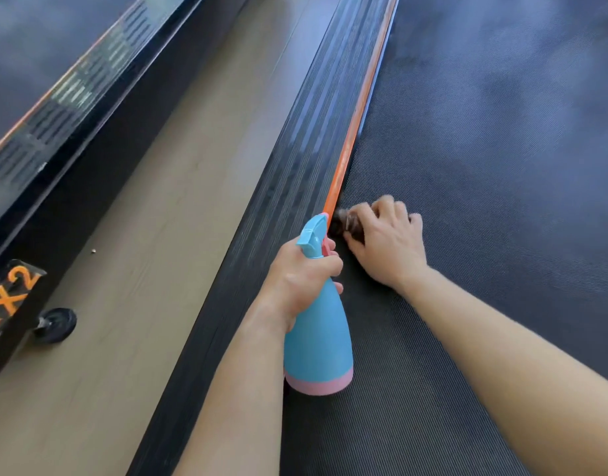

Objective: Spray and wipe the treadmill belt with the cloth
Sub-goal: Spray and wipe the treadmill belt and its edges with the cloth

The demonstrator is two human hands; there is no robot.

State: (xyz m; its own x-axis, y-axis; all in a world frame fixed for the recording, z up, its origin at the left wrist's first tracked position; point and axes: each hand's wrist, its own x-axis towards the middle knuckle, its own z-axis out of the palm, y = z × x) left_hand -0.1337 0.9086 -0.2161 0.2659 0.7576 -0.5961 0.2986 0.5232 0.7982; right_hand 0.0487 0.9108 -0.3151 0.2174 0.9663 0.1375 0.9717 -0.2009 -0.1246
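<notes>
Belt (484,166) is stretching ahead under me; my right hand (386,245), fingers curled, is pressing what seems a dark cloth (342,223) onto its left edge, wiping. My left hand (301,276) is gripping the spray bottle (318,338). Next, I judge, is spraying farther ahead.

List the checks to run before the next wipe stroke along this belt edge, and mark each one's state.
1. Cloth held in the right hand, down on the belt: ok.
2. Cloth sits at the belt's edge beside the orange strip: ok.
3. Spray bottle gripped by the left hand: ok.
4. Nozzle aimed at the belt, not the side rail: cannot tell.
5. Belt ahead of the cloth already wetted: cannot tell.
</notes>
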